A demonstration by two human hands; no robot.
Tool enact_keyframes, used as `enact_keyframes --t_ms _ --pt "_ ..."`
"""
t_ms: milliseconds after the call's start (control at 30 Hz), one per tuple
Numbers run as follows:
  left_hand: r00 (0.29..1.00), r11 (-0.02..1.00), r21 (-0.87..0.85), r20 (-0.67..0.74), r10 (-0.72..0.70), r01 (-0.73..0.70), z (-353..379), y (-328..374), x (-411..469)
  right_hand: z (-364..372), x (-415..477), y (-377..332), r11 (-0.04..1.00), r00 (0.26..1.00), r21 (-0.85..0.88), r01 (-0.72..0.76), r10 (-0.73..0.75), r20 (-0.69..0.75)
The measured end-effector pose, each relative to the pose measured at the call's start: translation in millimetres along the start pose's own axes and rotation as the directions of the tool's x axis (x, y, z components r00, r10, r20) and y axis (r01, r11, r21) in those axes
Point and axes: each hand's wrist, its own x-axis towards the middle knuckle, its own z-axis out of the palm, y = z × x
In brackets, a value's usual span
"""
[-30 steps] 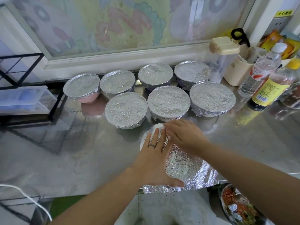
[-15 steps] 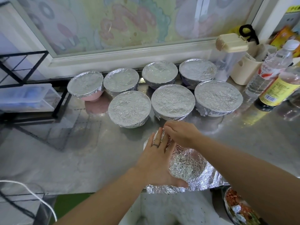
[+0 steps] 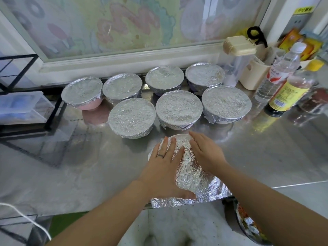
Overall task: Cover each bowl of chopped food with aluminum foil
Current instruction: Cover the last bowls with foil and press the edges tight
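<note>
A crinkled sheet of aluminum foil [image 3: 190,176] lies over a bowl at the near edge of the steel counter [image 3: 88,166]; only the bowl's white far rim [image 3: 179,136] shows. My left hand [image 3: 165,167] lies flat on the foil's left side, fingers straight, a ring on one finger. My right hand [image 3: 205,151] presses flat on the foil's right side. Behind stand several bowls with foil wrapped tight over them, among them a pink one [image 3: 83,94] at far left and a wide one [image 3: 226,103] at right.
Two bottles [image 3: 276,73] [image 3: 291,89], a cream caddy [image 3: 255,73] and a clear lidded container [image 3: 236,59] crowd the back right. A black wire rack with a clear box [image 3: 23,107] stands at left. A dark pan of chopped food [image 3: 248,224] sits below the counter edge at lower right.
My right hand has slid from the foil's far middle toward its right side and flattened out. My left hand stays flat on the left side.
</note>
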Motion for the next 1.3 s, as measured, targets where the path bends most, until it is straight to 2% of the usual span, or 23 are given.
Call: enact_keyframes --t_ms 67,133,233,333,567,867,933,1000,1067,1133,1167,1233,1300 --pt "1.000 1.000 -0.021 -0.018 0.000 0.000 -0.4 -0.5 -0.7 1.5 0.9 -0.7 1.000 1.000 -0.025 -0.006 0.006 -0.002" --pt "0.996 0.990 -0.135 -0.072 -0.043 0.033 -1.3 -0.1 -1.1 2.3 0.4 -1.9 0.999 1.000 -0.052 -0.013 0.013 -0.006" --pt "0.950 0.897 -0.430 -0.229 -0.214 0.099 2.0 1.3 4.1 2.3 -1.2 -5.2 0.996 1.000 -0.081 -0.027 0.026 -0.013" --pt "0.887 0.810 -0.573 -0.300 -0.350 0.126 7.1 5.7 9.0 2.0 -3.2 -7.3 0.995 0.999 -0.094 -0.032 0.030 -0.016" --pt "0.819 0.589 -0.794 -0.232 -0.524 0.152 6.3 4.8 9.7 1.8 -4.0 -9.4 0.996 0.999 -0.081 -0.048 0.046 -0.021" --pt "0.797 0.356 -0.928 -0.130 -0.589 0.112 8.5 -4.0 10.6 0.5 -4.4 -12.0 0.992 0.998 -0.111 -0.058 0.059 0.006" --pt "0.799 0.289 -0.951 -0.085 -0.595 0.114 10.6 -5.3 10.9 -3.0 -2.0 -10.3 0.997 1.000 -0.071 -0.019 0.020 0.023" --pt "0.787 0.234 -0.963 -0.041 -0.615 0.133 12.6 -0.2 7.3 -9.5 -0.6 -7.6 0.998 0.999 0.061 0.035 -0.034 -0.014" --pt "0.742 0.277 -0.946 -0.062 -0.668 0.170 11.7 8.4 0.9 -22.2 -2.3 -6.7 0.980 0.986 0.194 0.050 -0.018 -0.165" --pt "0.700 0.472 -0.869 -0.245 -0.671 0.148 2.9 12.0 -2.5 -31.9 -14.0 -8.8 0.958 0.933 0.285 0.030 0.075 -0.352" --pt "0.703 0.592 -0.798 -0.359 -0.614 0.109 -3.2 10.5 0.7 -32.1 -24.4 -12.4 0.944 0.907 0.329 0.014 0.127 -0.402" --pt "0.770 0.766 -0.641 -0.461 -0.441 0.055 -12.5 2.6 18.3 -21.9 -48.7 -25.7 0.923 0.896 0.384 -0.032 0.197 -0.399" --pt "0.880 0.875 -0.482 -0.397 -0.261 0.042 -14.4 -6.3 37.1 0.2 -69.6 -39.2 0.935 0.904 0.337 -0.110 0.235 -0.357"
